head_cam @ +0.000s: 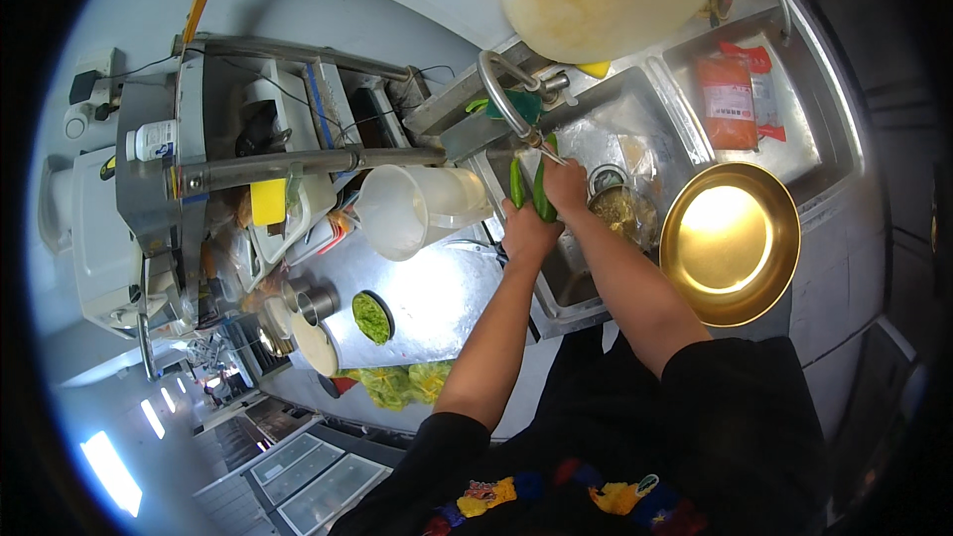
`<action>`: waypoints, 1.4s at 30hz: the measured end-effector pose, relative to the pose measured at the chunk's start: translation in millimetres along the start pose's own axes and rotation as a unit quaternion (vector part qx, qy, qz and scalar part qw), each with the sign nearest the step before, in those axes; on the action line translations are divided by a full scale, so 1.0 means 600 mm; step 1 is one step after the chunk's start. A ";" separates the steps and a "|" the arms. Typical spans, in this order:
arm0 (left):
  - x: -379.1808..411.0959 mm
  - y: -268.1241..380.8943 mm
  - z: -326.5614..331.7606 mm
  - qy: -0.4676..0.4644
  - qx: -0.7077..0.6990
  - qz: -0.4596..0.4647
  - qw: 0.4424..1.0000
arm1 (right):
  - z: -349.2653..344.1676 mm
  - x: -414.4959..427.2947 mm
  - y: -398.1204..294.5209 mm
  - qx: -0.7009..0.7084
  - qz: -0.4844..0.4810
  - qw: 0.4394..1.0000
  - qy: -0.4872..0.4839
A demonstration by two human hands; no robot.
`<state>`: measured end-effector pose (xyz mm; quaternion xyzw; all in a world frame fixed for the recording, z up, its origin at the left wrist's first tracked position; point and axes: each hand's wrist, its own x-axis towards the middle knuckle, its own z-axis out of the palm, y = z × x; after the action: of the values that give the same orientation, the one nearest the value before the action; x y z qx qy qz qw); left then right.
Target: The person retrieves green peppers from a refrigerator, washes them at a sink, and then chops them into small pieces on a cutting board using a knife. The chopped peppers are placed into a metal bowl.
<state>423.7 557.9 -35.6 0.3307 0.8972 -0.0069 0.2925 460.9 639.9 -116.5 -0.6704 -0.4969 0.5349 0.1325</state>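
Over the near left rim of a stainless steel sink (588,290), my left hand (530,232) holds long green peppers. One green pepper (517,184) sticks up from its fingers, and another green pepper (544,190) lies between both hands. My right hand (564,182) is closed beside that pepper, around a thin metal tool (552,155) whose kind I cannot tell. The curved faucet (497,93) ends just above my right hand. A strainer or bowl with yellowish scraps (615,212) sits in the basin, partly behind my right forearm.
Right of my right forearm stands a gold-coloured round pan (730,242). Red packages (726,104) lie in the second basin. Left are a translucent plastic pitcher (398,212), scissors (476,247) and a bowl of chopped greens (371,318). A big round whitish board (610,0) stands behind the sink.
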 end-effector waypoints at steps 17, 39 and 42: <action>0.045 -0.066 0.010 -0.346 -0.541 -0.137 0.754 | -0.012 0.008 -0.030 0.321 0.123 0.937 -0.062; 0.002 -0.072 -0.015 -0.413 -0.565 -0.123 0.704 | -0.001 0.034 0.000 0.542 0.082 0.806 -0.223; 0.000 -0.063 -0.026 -0.396 -0.578 -0.108 0.706 | -0.011 0.062 -0.031 0.515 0.205 0.802 -0.225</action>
<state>392.9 531.8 -29.3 -0.0353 0.5571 0.3510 0.7518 454.2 681.1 -122.6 -0.4509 -0.0159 0.8622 0.2302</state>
